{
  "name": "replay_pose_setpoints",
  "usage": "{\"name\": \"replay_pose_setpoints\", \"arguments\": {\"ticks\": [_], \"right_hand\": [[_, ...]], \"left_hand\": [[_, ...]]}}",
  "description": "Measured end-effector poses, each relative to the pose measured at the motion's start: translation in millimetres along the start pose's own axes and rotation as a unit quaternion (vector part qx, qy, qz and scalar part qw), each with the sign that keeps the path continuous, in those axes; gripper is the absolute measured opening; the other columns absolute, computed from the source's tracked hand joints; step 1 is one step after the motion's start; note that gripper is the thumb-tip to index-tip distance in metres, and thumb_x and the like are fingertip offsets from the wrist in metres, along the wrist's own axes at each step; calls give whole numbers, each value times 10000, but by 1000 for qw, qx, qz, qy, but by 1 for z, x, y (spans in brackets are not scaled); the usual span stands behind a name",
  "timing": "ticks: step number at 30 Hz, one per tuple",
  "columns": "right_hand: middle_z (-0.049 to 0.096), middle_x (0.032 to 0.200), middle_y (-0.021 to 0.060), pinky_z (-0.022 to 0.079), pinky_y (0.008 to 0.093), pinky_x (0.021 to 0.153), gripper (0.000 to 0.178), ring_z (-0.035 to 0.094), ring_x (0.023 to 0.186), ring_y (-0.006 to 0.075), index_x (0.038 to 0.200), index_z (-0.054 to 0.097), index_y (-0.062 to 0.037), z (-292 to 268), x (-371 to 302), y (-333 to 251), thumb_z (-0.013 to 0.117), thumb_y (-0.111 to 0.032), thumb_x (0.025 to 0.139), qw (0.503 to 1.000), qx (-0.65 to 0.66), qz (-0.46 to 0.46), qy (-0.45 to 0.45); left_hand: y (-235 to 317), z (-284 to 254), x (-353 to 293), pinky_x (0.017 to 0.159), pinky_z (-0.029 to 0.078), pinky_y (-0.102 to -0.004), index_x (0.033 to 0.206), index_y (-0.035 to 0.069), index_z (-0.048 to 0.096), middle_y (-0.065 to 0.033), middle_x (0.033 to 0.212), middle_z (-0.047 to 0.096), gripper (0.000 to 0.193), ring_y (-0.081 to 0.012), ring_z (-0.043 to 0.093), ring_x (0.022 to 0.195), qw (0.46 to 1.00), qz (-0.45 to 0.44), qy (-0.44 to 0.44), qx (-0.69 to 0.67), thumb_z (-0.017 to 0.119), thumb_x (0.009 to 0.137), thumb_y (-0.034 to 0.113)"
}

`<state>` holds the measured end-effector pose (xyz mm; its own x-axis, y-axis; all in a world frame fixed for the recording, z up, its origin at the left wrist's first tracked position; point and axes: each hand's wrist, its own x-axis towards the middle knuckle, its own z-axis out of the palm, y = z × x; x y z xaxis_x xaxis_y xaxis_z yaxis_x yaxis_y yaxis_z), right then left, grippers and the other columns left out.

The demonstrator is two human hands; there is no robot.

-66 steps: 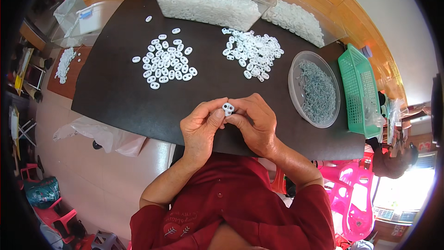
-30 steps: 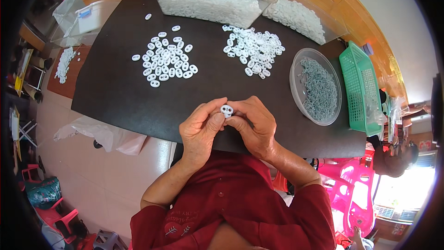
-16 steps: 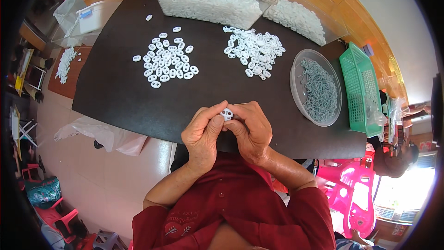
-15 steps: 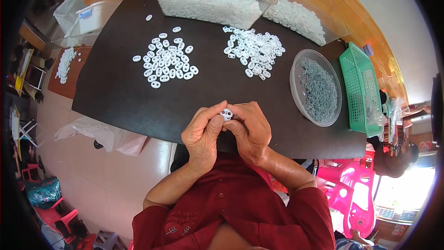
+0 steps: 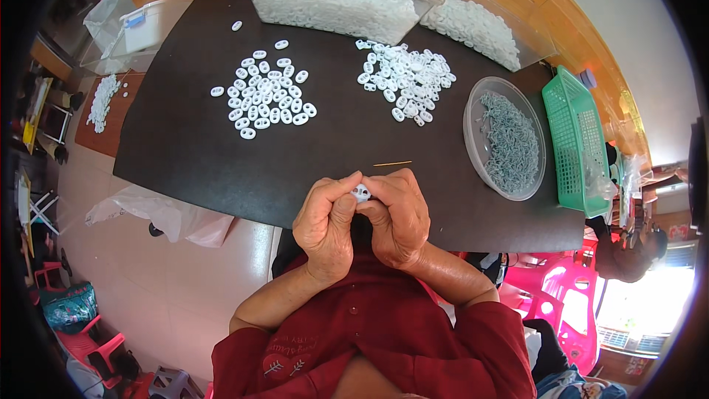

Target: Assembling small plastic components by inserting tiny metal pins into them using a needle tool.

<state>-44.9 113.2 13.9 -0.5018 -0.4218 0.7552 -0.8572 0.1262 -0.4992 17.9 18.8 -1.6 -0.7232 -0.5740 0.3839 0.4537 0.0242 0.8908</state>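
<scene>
Over the near edge of the dark table, my left hand (image 5: 324, 227) and my right hand (image 5: 396, 219) meet fingertip to fingertip. Between their thumbs and forefingers they both pinch one small white oval plastic piece with two holes (image 5: 361, 193). The fingers cover its edges. Just beyond my right hand a thin yellowish stick (image 5: 392, 163) lies on the tabletop. Farther off to the left is a loose pile of white two-hole oval pieces (image 5: 267, 94), and to the right of it another pile of white plastic pieces (image 5: 410, 80).
At the back of the table (image 5: 221, 155) stand a large clear bin (image 5: 332, 11) and another clear bin (image 5: 480, 33), both filled with white pieces. Toward the right are a round clear tub (image 5: 473, 149) of small grey-blue parts and a green basket (image 5: 572, 137). Pink chairs (image 5: 550, 288) stand right of me.
Both hands have drawn slightly toward me with the white piece still pinched between them. The thin stick beyond my right hand now shows.
</scene>
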Motion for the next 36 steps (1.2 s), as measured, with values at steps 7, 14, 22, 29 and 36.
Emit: {"name": "replay_pose_setpoints", "arguments": {"ticks": [7,14,22,29,36], "right_hand": [[615,839,126,456,319,569,326,562,662,249,1045,584,44,2,-3,1,703,-14,746,1000,-7,-24,10],[633,850,113,459,310,599,256,563,690,233,1027,607,44,6,-5,-2,675,-25,790,1000,-5,3,23],[631,838,121,455,309,591,253,563,676,231,1028,604,55,7,-4,0,668,-11,792,999,-2,-7,31],[636,815,124,428,307,555,257,570,636,222,1029,602,53,11,-8,4,667,2,785,998,-12,-31,51],[631,815,125,438,313,572,283,570,653,230,1052,592,44,9,-7,6,667,4,782,999,-7,-23,42]], "left_hand": [[-3,2,-1,652,375,-233,1037,-31,616,-22,831,530,212,-107,450,735,998,54,3,36,548,943,146],[-5,1,2,629,369,-232,1023,-34,616,-23,818,527,205,-107,449,712,998,58,0,33,546,943,141],[-5,4,1,631,370,-229,1008,-34,618,-25,806,524,179,-106,450,715,997,58,15,44,541,942,113],[-6,4,3,628,374,-222,985,-27,622,-24,793,521,156,-101,449,705,996,62,20,65,537,943,96],[-7,5,6,597,389,-231,970,-21,625,-44,781,540,118,-113,474,679,994,68,20,87,551,923,57]]}}
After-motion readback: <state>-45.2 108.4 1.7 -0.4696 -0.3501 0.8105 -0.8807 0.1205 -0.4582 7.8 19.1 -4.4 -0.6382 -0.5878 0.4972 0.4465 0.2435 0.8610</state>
